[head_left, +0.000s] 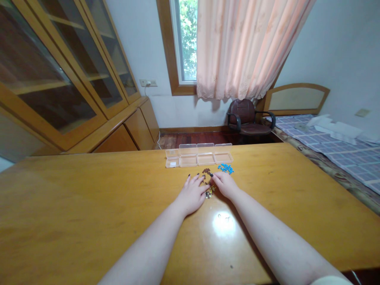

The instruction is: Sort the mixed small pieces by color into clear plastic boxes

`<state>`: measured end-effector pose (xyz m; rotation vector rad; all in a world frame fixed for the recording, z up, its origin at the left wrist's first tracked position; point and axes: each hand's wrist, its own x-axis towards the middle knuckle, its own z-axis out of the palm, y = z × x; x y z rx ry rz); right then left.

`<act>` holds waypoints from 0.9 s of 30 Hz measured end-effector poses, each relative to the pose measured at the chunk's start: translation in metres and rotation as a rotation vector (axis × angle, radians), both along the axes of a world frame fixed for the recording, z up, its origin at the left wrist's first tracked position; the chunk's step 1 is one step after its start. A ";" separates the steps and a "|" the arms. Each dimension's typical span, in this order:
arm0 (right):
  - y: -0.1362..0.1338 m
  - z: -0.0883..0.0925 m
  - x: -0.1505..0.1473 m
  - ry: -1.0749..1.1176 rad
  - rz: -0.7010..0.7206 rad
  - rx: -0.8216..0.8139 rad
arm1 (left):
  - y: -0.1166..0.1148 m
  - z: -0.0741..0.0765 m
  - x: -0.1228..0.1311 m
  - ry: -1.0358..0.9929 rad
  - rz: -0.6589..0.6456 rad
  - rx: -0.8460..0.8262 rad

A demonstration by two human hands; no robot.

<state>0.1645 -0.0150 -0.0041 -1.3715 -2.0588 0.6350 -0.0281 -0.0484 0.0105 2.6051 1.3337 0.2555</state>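
Note:
My left hand (192, 194) lies flat on the table with its fingers spread, beside small brown pieces (206, 171) and a little heap of gold and silver bits (209, 193). Across from it, my right hand (225, 183) has its thumb and fingers drawn together at the brown pieces; whatever is pinched there is too small to make out. A cluster of small blue pieces (226, 168) lies just beyond the right hand. Behind the pieces stands a clear plastic compartment box (197, 160) with its several lids raised; a small white label or slip shows in its leftmost compartment.
The wooden table (89, 221) spans the foreground, with its far edge just behind the box. A glass-door cabinet (97, 107) stands at left. Beyond the table are an office chair (247, 116), a pink curtain (243, 47) and a bed (341, 138) at right.

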 end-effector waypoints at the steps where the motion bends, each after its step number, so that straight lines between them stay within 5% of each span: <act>1: 0.000 0.000 0.000 0.003 0.002 -0.003 | 0.000 0.000 0.000 0.007 0.009 -0.003; 19: -0.002 0.002 -0.001 -0.051 0.117 0.050 | 0.008 0.000 -0.001 0.002 0.216 0.040; 27: 0.000 0.006 -0.003 -0.161 0.024 0.133 | 0.007 0.005 -0.001 -0.028 0.149 0.013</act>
